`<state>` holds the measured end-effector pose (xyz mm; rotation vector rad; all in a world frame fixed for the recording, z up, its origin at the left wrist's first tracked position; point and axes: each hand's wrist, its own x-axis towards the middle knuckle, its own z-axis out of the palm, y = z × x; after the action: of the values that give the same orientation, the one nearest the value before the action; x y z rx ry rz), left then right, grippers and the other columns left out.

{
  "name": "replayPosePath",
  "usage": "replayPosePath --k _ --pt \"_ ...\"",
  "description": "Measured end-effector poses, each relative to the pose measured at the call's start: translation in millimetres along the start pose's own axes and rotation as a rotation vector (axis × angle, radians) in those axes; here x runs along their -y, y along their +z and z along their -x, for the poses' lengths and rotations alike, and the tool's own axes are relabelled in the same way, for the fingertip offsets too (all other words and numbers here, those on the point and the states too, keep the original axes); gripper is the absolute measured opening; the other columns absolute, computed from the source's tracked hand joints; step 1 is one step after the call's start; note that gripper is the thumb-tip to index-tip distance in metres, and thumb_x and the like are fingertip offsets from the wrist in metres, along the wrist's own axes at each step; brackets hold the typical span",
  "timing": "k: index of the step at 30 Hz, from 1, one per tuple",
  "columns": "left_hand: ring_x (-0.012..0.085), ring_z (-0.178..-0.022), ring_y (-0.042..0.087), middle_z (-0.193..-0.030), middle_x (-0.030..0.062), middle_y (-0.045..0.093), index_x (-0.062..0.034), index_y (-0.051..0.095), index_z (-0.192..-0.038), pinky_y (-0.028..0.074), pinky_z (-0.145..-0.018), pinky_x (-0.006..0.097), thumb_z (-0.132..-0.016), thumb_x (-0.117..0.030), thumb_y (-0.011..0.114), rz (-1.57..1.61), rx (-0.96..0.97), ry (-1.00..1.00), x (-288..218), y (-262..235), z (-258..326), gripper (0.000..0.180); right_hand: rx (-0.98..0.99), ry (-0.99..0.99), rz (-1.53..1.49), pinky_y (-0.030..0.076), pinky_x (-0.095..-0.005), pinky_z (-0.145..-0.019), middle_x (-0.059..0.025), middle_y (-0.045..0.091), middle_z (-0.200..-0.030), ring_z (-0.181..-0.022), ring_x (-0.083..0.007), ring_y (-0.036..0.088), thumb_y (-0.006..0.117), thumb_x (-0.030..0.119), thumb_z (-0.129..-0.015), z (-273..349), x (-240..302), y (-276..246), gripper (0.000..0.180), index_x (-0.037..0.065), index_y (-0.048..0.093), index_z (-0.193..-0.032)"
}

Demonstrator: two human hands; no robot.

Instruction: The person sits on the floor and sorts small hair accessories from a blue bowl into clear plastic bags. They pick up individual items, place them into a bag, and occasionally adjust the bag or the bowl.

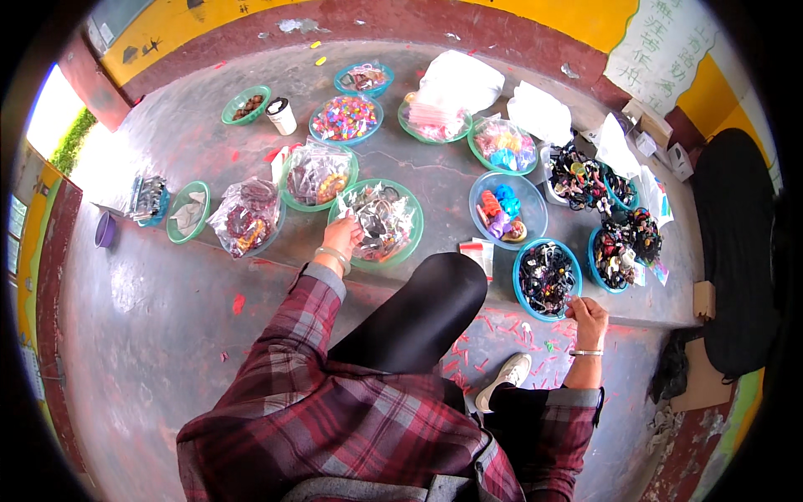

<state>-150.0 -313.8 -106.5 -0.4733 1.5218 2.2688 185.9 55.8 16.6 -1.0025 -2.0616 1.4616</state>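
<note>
My left hand (343, 234) is at the left side of a green bowl (416, 243) full of small items in clear plastic packets (381, 216). Its fingers are closed at the packets, and what they pinch is too small to name. Over on the right, my right hand (588, 320) is beside the rim of a blue basket (542, 316) heaped with dark hair ties (548, 272). Thumb and fingertips are pressed together there; anything between them I cannot make out. Each wrist wears a bangle.
Behind are bowls of colourful beads (345, 117), bagged goods (318, 176) and pink packets (435, 117). A clear bowl (539, 209) holds bright bundles. More dark hair ties (615, 251) fill baskets at right. A paper cup (282, 117) stands at back left. My bent knee (435, 301) is between my arms.
</note>
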Motion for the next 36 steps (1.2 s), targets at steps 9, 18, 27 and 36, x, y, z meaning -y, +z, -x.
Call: replayPosePath --k 9,18,27,36 --pt "0.0114 -0.057 0.057 -0.07 0.0062 0.06 0.0009 0.058 -0.09 0.044 -0.047 0.023 -0.081 -0.01 0.047 -0.368 -0.113 0.437 -2 9 6 0.018 0.007 -0.052 0.076 0.041 -0.0218 -0.052 -0.0046 0.059 -0.061 -0.055 -0.0084 0.053 0.059 0.016 -0.078 6 13 4 0.019 -0.003 0.063 -0.074" --pt "0.0133 -0.066 0.057 -0.078 0.0078 0.059 0.0018 0.056 -0.095 0.049 -0.056 0.023 -0.084 -0.012 0.049 -0.529 0.229 0.203 29 14 -2 0.02 -0.035 -0.052 0.051 0.041 -0.0229 -0.052 -0.0057 0.059 -0.057 -0.054 -0.0095 0.053 0.059 0.018 -0.076 8 17 6 0.021 -0.002 0.063 -0.068" --pt "0.0109 -0.069 0.057 -0.078 0.0061 0.062 -0.0009 0.059 -0.082 0.044 -0.06 0.023 -0.087 -0.024 0.048 -0.595 0.535 0.522 -56 160 96 0.026 -0.057 -0.051 -0.011 0.042 -0.0215 -0.051 -0.0066 0.06 -0.059 -0.055 -0.0084 0.054 0.06 0.017 -0.077 16 37 6 0.021 -0.003 0.064 -0.071" --pt "0.0112 -0.062 0.056 -0.071 0.0055 0.061 -0.0039 0.061 -0.077 0.043 -0.057 0.024 -0.083 -0.019 0.052 -0.416 0.838 0.193 51 278 105 0.019 -0.052 -0.036 -0.016 0.04 -0.0214 -0.05 -0.005 0.06 -0.059 -0.054 -0.0079 0.052 0.061 0.019 -0.077 12 34 -2 0.022 -0.001 0.065 -0.072"
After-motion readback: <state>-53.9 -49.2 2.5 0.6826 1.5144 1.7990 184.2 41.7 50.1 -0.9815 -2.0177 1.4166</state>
